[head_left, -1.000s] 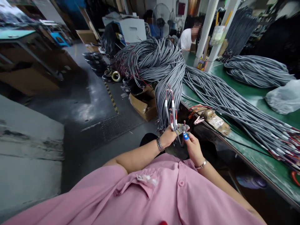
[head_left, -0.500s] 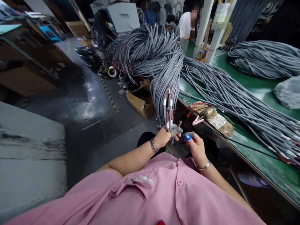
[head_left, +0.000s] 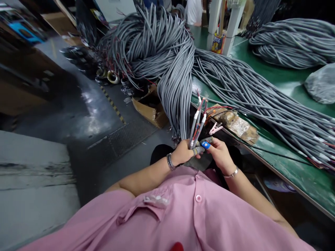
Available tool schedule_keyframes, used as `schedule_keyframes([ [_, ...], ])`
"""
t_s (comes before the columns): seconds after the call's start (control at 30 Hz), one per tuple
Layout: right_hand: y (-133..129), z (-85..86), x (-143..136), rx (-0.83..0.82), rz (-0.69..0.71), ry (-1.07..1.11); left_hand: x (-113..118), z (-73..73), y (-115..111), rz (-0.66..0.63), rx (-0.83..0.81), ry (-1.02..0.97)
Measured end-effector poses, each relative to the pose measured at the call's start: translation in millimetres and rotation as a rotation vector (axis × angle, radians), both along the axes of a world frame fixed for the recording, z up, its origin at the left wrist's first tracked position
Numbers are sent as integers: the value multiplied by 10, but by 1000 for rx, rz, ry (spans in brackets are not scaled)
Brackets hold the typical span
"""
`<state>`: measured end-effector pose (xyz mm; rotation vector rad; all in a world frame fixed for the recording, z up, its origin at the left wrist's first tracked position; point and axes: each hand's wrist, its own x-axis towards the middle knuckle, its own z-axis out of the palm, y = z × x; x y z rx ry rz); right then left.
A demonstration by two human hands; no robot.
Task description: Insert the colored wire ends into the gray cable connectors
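My left hand point(head_left: 185, 152) is closed around a few grey cables point(head_left: 195, 123), which stick up from the fist. White sleeves and bared red and dark wires show at their ends. My right hand point(head_left: 220, 153), with a blue cover point(head_left: 205, 144) on its thumb and a grey finger cot on a finger, meets the left fingertips at the lower part of these cables. Its thumb and finger are pinched together; whatever lies between them is too small to make out. Just beyond the right hand, a pink clip point(head_left: 215, 128) sits at the bench edge.
A big heap of grey cables point(head_left: 154, 42) hangs over the end of the green bench point(head_left: 284, 139). More cables point(head_left: 251, 94) run along it. A wooden block with tape point(head_left: 240, 127) lies near the edge. An open carton point(head_left: 149, 111) stands on the floor. A person in white point(head_left: 193, 12) is behind.
My right hand has come left to meet the left one. The held cables have tilted to the right, and the whole view has shifted slightly.
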<state>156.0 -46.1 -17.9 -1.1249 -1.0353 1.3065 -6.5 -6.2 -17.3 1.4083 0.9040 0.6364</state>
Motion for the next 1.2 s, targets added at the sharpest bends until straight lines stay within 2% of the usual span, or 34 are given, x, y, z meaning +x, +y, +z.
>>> schedule_keyframes([
  [0.13,34,41,-29,-41,58,22,-13,11,7,-22,2,17],
  [0.27,38,79,-66,-37,38,-14,-14,14,-24,38,-75,-24],
  [0.37,14,39,-67,-30,-8,-20,-5,0,-55,104,-138,-107],
  [0.57,-65,-125,-86,-27,-115,77,8,-53,-63,143,-173,-214],
  [0.73,-122,-121,-88,6,-157,22,15,-66,-53,177,-172,-231],
  [0.9,-153,-71,-89,48,-131,-38,32,-36,-49,240,-186,-292],
  [1.2,-67,-17,-38,9,-44,34,41,13,-28,210,-211,-308],
])
